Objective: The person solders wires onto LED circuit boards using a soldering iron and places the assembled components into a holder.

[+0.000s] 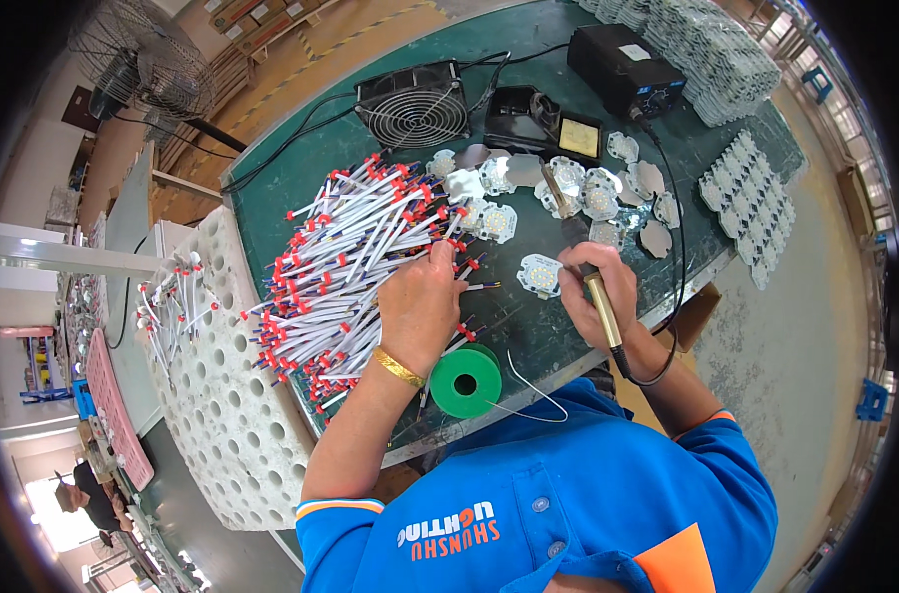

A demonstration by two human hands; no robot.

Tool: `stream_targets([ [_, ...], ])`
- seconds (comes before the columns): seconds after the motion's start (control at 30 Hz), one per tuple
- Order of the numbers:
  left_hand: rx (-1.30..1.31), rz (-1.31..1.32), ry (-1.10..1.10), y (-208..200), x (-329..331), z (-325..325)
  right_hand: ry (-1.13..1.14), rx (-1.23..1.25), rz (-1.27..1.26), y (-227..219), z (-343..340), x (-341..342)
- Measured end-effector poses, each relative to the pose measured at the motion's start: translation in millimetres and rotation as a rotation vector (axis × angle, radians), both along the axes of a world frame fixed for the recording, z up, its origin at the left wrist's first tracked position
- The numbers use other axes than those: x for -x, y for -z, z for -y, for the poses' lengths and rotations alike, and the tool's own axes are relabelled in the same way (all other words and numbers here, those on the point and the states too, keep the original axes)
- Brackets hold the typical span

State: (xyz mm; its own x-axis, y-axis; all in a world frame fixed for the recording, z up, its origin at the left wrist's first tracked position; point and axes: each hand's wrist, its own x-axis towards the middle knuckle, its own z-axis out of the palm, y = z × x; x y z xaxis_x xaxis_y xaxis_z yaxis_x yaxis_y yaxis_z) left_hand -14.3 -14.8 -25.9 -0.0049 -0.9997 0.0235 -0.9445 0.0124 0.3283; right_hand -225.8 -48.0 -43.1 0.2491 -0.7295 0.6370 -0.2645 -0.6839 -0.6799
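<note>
Fingers of right hand [598, 287] wrapped around soldering iron [601, 306], tip just right of LED board [539, 275] | left hand [422, 301] fingers curled, resting on white wire pile [360, 262] left of board | green solder spool [465, 381] below-left of board, on green mat [528, 336]

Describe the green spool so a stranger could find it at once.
Start at the green bench mat, near its front edge. The green spool lies just beside the left hand's wrist. It alone is a round bright-green reel, with thin wire curling off it.
</note>
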Motion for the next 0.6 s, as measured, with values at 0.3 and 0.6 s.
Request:
stream_targets([
  [0.3, -0.17, -0.89, 0.021, -21, -11, -6, -0.09, -0.124, 0.046, -13, 2, -11],
  [0.6, -0.086, -1.213, -0.086, -27, 2, -17, -0.159, -0.094, 0.184, -33, -1, -48],
])
